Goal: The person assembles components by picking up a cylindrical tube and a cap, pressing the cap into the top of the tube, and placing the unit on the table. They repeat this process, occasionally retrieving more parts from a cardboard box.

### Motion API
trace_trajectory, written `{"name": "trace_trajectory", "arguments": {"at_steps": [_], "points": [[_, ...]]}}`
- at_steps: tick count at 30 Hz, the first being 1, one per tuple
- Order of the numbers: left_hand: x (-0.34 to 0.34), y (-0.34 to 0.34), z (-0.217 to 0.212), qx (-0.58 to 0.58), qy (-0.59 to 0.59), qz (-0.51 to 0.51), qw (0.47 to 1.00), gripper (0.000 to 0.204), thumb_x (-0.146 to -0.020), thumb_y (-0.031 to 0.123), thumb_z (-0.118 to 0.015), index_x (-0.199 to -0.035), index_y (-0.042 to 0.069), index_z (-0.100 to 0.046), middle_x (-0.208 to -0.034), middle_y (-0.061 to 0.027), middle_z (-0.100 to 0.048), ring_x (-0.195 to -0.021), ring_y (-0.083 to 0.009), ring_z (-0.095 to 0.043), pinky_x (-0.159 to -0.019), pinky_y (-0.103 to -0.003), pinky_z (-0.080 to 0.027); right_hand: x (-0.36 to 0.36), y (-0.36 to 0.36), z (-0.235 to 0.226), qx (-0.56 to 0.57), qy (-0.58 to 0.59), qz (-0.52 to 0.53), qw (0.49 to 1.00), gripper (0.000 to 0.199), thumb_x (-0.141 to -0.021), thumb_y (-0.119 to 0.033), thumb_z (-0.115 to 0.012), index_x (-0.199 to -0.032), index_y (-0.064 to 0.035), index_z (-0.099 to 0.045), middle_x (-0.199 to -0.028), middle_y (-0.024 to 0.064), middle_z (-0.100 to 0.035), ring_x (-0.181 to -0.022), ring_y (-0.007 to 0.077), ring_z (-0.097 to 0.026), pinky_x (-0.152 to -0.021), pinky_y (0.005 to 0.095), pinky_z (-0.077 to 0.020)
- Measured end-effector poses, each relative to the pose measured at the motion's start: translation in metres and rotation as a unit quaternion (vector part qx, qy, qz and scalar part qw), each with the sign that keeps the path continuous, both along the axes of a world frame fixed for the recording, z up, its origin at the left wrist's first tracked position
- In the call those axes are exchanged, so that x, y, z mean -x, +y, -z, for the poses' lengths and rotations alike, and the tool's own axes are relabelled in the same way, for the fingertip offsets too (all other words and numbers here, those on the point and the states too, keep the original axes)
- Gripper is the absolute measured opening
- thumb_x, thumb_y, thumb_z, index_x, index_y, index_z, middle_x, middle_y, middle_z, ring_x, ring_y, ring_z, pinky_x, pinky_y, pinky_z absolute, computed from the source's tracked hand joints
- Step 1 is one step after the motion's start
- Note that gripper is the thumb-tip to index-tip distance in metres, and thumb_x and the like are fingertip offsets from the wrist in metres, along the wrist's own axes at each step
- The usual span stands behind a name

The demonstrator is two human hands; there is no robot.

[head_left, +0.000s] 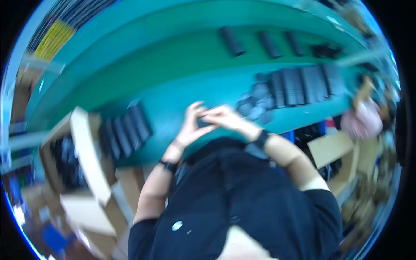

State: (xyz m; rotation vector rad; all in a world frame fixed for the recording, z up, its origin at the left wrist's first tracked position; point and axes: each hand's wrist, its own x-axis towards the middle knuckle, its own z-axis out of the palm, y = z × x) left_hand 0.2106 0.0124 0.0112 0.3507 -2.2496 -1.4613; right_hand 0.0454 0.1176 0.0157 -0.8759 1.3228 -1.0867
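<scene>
My two hands meet over the green table, close in front of my body. The fingers of my left hand curve round with the thumb stretched toward the right hand. A small dark piece shows between them, its kind blurred. My right hand is closed in a pinch at that same piece, its fingertips touching the left hand's. To the right of my hands lies a heap of dark rounded pieces. Beside the heap stands a row of dark cylinders or rolls.
More dark rolls lie at the left, next to an open cardboard box of dark items. Several single rolls lie along the far side. Another open carton stands at right, near a person in pink.
</scene>
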Motion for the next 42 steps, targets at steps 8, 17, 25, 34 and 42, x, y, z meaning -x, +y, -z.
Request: {"name": "trace_trajectory", "arguments": {"at_steps": [8, 17, 25, 34, 42], "points": [[0.009, 0.009, -0.022, -0.252, -0.031, -0.082, 0.964, 0.063, -0.084, 0.015, -0.067, -0.137, 0.006, -0.032, -0.125, -0.0121, -0.045, -0.113, -0.0197, -0.046, -0.096, -0.032, -0.039, 0.011, -0.022, -0.01, 0.047, -0.071, -0.016, 0.996, 0.028, -0.091, -0.014, -0.061, -0.118, -0.0093, -0.066, -0.077, 0.0064, -0.069, -0.048, 0.0089, -0.058, -0.041, 0.0233, -0.0441], [0.019, -0.031, -0.027, -0.325, -0.044, -0.009, 0.945, 0.076, -0.079, 0.006, -0.069, -0.14, 0.014, -0.024, -0.124, -0.0126, -0.047, -0.113, -0.0202, -0.048, -0.096, -0.033, -0.04, 0.018, -0.044, -0.015, -0.026, -0.073, 0.018, 0.997, 0.031, -0.088, -0.016, -0.062, -0.116, -0.0029, -0.063, -0.082, 0.0112, -0.07, -0.055, 0.0145, -0.066, -0.042, 0.0232, -0.0492], [0.019, 0.007, -0.034, -0.247, -0.023, -0.072, 0.966, 0.066, -0.083, 0.017, -0.07, -0.136, 0.009, -0.032, -0.126, -0.0119, -0.042, -0.112, -0.02, -0.046, -0.096, -0.034, -0.038, 0.02, -0.028, -0.016, -0.04, -0.15, 0.01, 0.988, 0.031, -0.089, -0.01, -0.06, -0.12, -0.0105, -0.065, -0.074, 0.0074, -0.067, -0.056, 0.0129, -0.064, -0.045, 0.0241, -0.051], [0.028, -0.022, -0.009, -0.398, 0.029, -0.061, 0.915, 0.057, -0.082, 0.005, -0.065, -0.132, 0.011, -0.038, -0.113, -0.0107, -0.052, -0.105, -0.0193, -0.051, -0.093, -0.033, -0.041, 0.021, -0.039, -0.002, -0.034, -0.089, 0.063, 0.993, 0.036, -0.089, -0.027, -0.064, -0.124, -0.0169, -0.063, -0.088, 0.0055, -0.066, -0.07, 0.0104, -0.061, -0.052, 0.025, -0.0528], [0.022, -0.018, -0.033, -0.567, 0.153, -0.045, 0.808, 0.053, -0.089, 0.025, -0.062, -0.135, 0.011, -0.039, -0.115, -0.0211, -0.056, -0.112, -0.0307, -0.053, -0.103, -0.045, -0.04, 0.016, -0.002, 0.025, 0.098, 0.204, -0.04, 0.973, 0.087, -0.056, -0.027, -0.086, -0.13, -0.0072, -0.045, -0.117, 0.0189, -0.059, -0.112, 0.0329, -0.056, -0.095, 0.0412, -0.0441]]}}
